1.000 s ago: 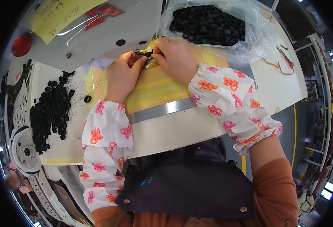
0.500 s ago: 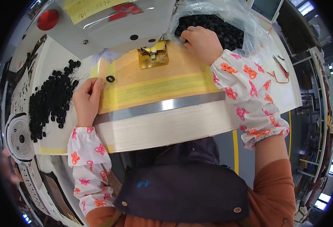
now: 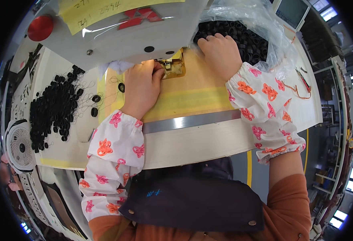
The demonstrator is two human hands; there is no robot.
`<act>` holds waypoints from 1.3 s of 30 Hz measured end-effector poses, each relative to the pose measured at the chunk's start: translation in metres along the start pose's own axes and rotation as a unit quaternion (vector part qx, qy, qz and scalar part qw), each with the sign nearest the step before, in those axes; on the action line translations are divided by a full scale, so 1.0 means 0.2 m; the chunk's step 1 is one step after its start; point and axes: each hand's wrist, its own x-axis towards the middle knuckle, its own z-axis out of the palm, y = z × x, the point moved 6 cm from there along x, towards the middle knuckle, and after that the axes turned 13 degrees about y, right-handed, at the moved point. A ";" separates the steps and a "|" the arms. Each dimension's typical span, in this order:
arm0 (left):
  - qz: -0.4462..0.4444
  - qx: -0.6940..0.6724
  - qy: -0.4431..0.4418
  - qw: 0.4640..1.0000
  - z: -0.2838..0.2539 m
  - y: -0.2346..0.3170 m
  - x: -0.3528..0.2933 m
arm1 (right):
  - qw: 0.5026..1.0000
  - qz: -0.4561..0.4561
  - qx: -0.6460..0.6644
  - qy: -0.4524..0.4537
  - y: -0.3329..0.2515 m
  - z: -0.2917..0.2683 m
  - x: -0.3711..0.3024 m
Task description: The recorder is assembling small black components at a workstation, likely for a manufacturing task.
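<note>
My left hand [image 3: 142,86] is at the brass-coloured plate [image 3: 179,69] under the sewing machine head [image 3: 120,38], fingers pinched together close to the presser foot [image 3: 168,65]. What the pinch holds, if anything, is hidden. My right hand [image 3: 223,57] rests with curled fingers at the near edge of a heap of small black loops [image 3: 246,42] in a clear plastic bag [image 3: 278,36]; its fingertips are out of sight. Just left of my left wrist lies one black loop [image 3: 121,87] with thin threads. Two more loops, one of them a black ring [image 3: 94,112], lie farther left.
A large pile of threaded black loops [image 3: 54,106] covers the left of the table. Beyond it stands a small white fan [image 3: 22,147]. Red-handled thread snips [image 3: 304,81] lie at the right. A metal strip [image 3: 192,120] runs along the front of the yellow-taped work surface.
My left hand has moved right and away from me, from beside the single loop to the presser foot. Two loops now show apart from the pile. My right hand has shifted slightly at the bag.
</note>
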 end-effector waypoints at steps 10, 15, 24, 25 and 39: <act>-0.267 -0.270 -0.035 0.924 -0.03 -0.05 -0.08 | 0.686 0.326 0.649 -0.038 -0.18 -0.07 -0.11; -0.259 -0.353 -0.103 0.893 -0.02 -0.01 -0.06 | 0.539 0.387 0.746 -0.058 -0.26 -0.04 -0.15; -0.252 -0.378 -0.166 0.875 -0.03 -0.02 -0.05 | 0.549 0.355 0.751 -0.099 -0.29 -0.05 -0.15; -0.253 -0.377 -0.166 0.875 -0.05 -0.03 -0.04 | 0.613 0.314 0.722 -0.072 -0.28 -0.06 -0.15; -0.228 -0.391 -0.321 0.832 -0.03 -0.05 -0.05 | 0.787 0.085 0.609 0.045 -0.31 -0.20 -0.12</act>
